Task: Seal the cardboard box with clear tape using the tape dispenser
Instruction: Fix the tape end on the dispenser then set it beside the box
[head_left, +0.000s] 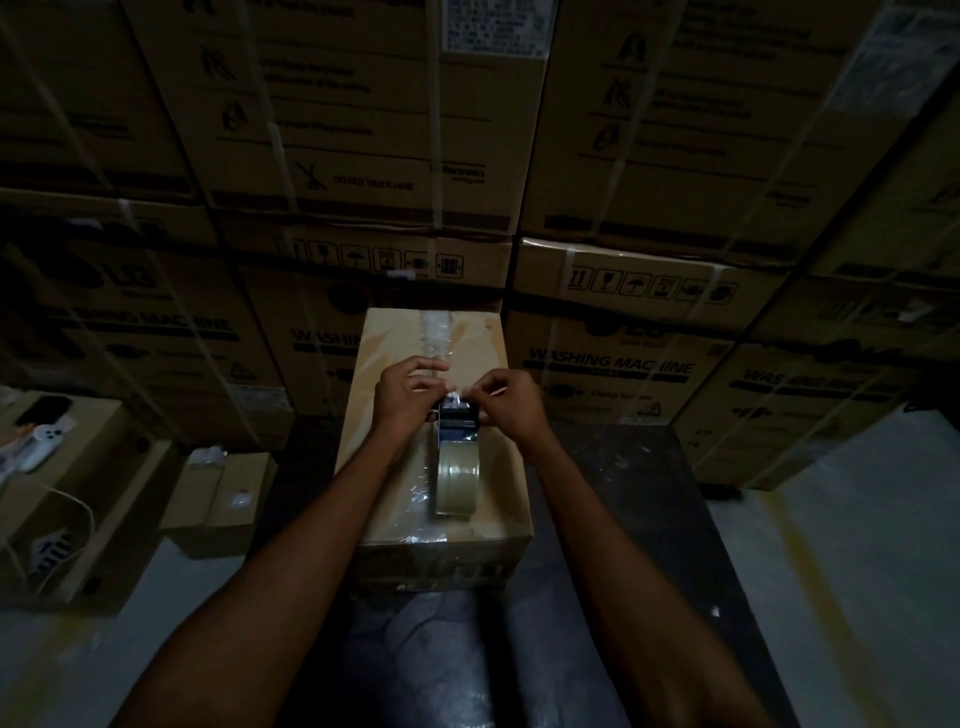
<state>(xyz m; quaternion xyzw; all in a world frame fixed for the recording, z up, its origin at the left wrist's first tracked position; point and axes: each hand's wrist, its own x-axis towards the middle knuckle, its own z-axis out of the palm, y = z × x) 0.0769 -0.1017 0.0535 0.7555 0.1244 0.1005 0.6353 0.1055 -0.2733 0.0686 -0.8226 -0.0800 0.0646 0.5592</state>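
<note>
A closed cardboard box (400, 499) stands in front of me in dim light, with a crinkled strip of clear tape (435, 332) running down the middle of its lid from the far edge. The tape dispenser (457, 447), dark blue with a roll of clear tape at its near end, rests on the lid along the seam. My left hand (408, 395) grips the dispenser's front end from the left. My right hand (506, 400) pinches the loose tape end at the dispenser's front from the right. The dispenser's blade is hidden by my fingers.
Tall stacks of strapped washing-machine cartons (363, 156) wall in the back and both sides. Smaller cardboard boxes (218, 499) sit on the floor at left, one carrying a phone (44, 410) and a white cable. Pale floor (857, 571) shows at right. My legs lie below the box.
</note>
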